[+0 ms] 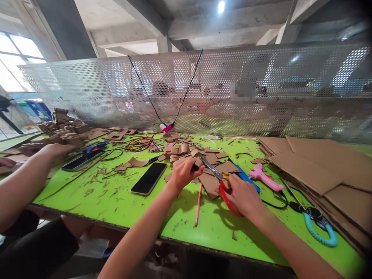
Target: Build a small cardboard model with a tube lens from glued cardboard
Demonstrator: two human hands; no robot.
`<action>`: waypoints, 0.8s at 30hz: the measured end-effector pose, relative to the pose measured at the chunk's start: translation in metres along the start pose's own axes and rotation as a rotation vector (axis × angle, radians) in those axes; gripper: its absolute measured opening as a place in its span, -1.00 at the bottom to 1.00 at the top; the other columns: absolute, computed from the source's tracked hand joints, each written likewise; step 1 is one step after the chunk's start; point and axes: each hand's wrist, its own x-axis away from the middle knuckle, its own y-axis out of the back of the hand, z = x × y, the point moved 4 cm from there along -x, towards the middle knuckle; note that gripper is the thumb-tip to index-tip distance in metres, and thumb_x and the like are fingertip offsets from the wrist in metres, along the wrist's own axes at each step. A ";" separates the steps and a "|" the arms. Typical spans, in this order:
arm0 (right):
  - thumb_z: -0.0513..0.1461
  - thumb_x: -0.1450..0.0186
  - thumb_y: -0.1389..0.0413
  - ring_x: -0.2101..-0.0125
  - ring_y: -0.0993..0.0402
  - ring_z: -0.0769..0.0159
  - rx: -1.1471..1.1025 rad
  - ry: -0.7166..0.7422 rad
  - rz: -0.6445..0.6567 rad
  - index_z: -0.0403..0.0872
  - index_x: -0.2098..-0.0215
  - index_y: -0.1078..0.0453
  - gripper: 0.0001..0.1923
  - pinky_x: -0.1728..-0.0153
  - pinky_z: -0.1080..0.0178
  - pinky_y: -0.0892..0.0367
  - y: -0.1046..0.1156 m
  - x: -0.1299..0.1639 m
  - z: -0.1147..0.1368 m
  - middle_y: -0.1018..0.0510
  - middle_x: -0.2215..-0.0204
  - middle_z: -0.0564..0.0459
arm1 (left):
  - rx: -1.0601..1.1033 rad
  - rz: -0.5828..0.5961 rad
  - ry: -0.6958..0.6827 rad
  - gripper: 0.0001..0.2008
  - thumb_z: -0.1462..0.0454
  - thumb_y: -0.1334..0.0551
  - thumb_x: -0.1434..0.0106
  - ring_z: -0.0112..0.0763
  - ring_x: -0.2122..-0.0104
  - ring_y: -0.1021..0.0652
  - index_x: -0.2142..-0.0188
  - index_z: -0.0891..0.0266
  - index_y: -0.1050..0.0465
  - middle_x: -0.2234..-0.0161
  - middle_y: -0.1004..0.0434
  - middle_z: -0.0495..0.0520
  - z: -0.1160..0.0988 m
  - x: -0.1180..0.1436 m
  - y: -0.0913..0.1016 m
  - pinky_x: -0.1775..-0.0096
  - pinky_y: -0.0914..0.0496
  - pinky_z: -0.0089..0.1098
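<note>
one pair scissors (220,177) in right grip (243,194), tips near left grip (185,172)

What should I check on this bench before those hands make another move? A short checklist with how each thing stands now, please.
1. Scissors in the right hand: ok, gripped.
2. Cardboard piece steadied by the left hand: ok, it appears pinched between the fingers.
3. Left hand well away from the scissors: not ok, the fingers are very near the tips.
4. Neighbour's hand away from the scissors: ok, off at the left, beyond the smartphone.
5. Pink glue gun cool: cannot tell; heat doesn't show.
</note>
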 end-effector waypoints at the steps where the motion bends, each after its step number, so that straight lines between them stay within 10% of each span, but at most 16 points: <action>1: 0.13 -0.32 0.14 0.31 -0.52 0.06 0.008 0.004 0.005 -0.09 0.27 -0.33 -0.51 0.45 0.22 -0.13 0.000 0.000 0.000 -0.55 0.30 -0.13 | 0.000 0.007 -0.003 -0.76 0.08 -0.20 -0.20 -0.47 0.59 -0.53 0.38 0.23 -0.40 0.58 -0.52 0.02 0.001 0.001 -0.001 0.50 -0.34 -0.51; 24: 0.08 -0.32 0.12 0.38 -0.49 0.15 -0.020 0.032 0.067 -0.03 0.31 -0.27 -0.62 0.48 0.24 -0.09 0.004 -0.001 -0.012 -0.53 0.32 -0.03 | 0.006 0.046 -0.237 -0.78 0.12 -0.20 -0.23 -0.49 0.63 -0.46 0.31 0.24 -0.33 0.61 -0.44 -0.05 -0.004 -0.010 0.006 0.52 -0.28 -0.48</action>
